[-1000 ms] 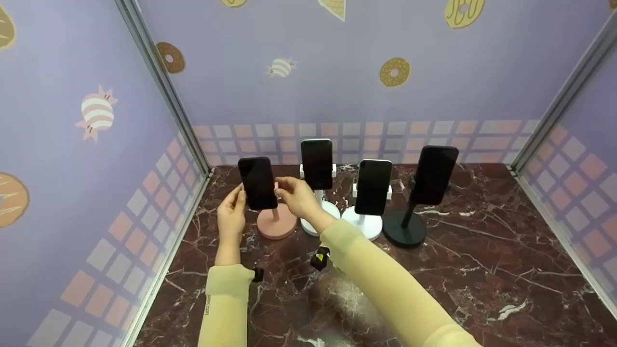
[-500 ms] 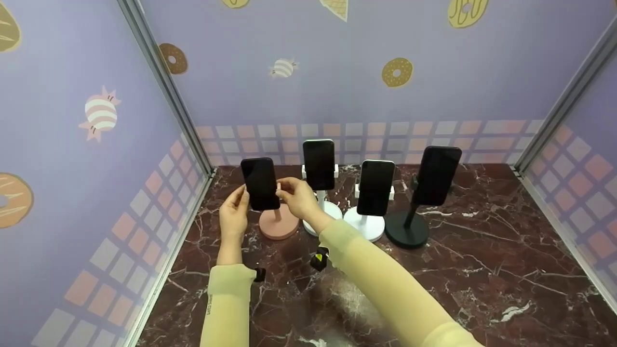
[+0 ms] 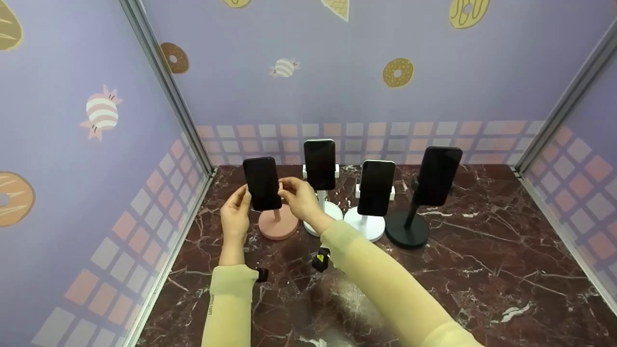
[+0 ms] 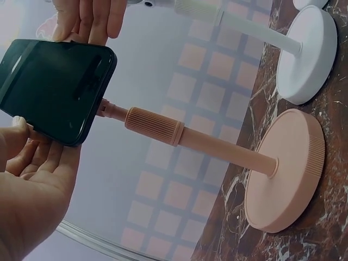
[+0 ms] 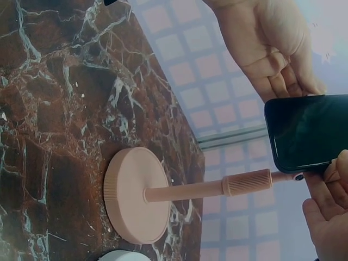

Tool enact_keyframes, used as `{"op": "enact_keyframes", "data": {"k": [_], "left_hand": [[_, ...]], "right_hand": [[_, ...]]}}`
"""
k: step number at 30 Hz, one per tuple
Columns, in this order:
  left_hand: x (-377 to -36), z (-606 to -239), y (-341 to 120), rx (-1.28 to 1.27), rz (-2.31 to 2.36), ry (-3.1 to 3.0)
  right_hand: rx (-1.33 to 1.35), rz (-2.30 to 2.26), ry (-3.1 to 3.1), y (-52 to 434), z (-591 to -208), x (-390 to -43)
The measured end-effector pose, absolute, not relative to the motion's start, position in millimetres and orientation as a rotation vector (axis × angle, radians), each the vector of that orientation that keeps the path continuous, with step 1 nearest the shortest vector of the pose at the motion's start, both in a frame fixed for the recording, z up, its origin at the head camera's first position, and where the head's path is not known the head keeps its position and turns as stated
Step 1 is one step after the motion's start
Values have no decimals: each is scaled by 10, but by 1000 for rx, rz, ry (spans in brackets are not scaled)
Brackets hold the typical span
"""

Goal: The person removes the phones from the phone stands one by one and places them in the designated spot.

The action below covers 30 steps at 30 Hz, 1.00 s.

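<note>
A black smartphone (image 3: 262, 184) stands upright at the head of a pink phone stand (image 3: 278, 225), leaning slightly to the left. My left hand (image 3: 235, 214) holds its left edge, thumb at the front and fingers behind, as the left wrist view shows. On the opposite edge, my right hand (image 3: 300, 197) pinches the phone beside a small pink part of the stand. The stand's ribbed collar (image 4: 155, 126) and pole lie below the phone in the left wrist view. The phone hides most of the stand's holder, so I cannot tell how they meet.
To the right, two white stands (image 3: 365, 224) and a black stand (image 3: 407, 229) each bear a phone. The nearest white stand's phone (image 3: 320, 165) is close behind my right hand. Patterned walls (image 3: 308, 86) border the dark marbled tabletop (image 3: 482, 270).
The smartphone has shifted slightly right relative to the pink stand, and my left hand has moved with it. Both hands keep their hold. The whole head view has drifted a little.
</note>
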<state>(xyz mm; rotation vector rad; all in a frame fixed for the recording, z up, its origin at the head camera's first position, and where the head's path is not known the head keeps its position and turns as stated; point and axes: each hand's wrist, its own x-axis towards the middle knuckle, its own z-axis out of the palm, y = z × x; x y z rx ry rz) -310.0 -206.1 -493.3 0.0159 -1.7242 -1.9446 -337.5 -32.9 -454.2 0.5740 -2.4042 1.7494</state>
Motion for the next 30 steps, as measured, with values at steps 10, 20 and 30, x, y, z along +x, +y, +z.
{"op": "enact_keyframes", "data": {"k": [10,20,30], "left_hand": [[-3015,-4891,-1963,-22,-1916,-1704],[-2908,-4880,-1914,-26,-1907,-1712],[-2732,-4808,-1822,20,-1936,-1696]], "right_hand": [[641,1772,-2379,-220,-4568,-3351],[635,1830,-2400,-150,-4555,-3265],[682,1818,-2393,-72,-4536,-3163]]}}
